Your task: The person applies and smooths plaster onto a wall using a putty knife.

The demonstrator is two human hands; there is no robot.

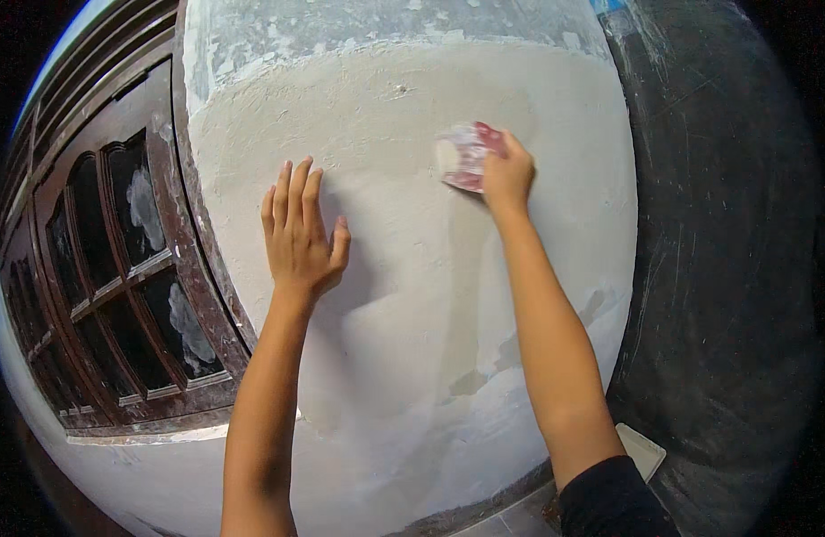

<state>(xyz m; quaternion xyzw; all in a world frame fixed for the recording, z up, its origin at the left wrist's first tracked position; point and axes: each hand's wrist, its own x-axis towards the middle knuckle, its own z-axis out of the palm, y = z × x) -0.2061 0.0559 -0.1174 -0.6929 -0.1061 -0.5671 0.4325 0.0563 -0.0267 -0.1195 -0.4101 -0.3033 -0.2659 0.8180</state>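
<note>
In front of me stands a wall with a band of whitish plaster smeared over it. My right hand grips a red putty scraper, its blade coated in white paste and turned to the left against the wall. Motion blurs the scraper a little. Below it runs a damp-looking vertical streak in the plaster. My left hand is raised with its fingers stretched out, close to the wall, and holds nothing. Whether its fingertips touch the plaster I cannot tell.
A dark brown wooden window with white-smudged panes borders the wall on the left. On the right is a dark wall or sheet. Low at the right, beside my sleeve, sits a pale tray. Tiled floor shows at the bottom.
</note>
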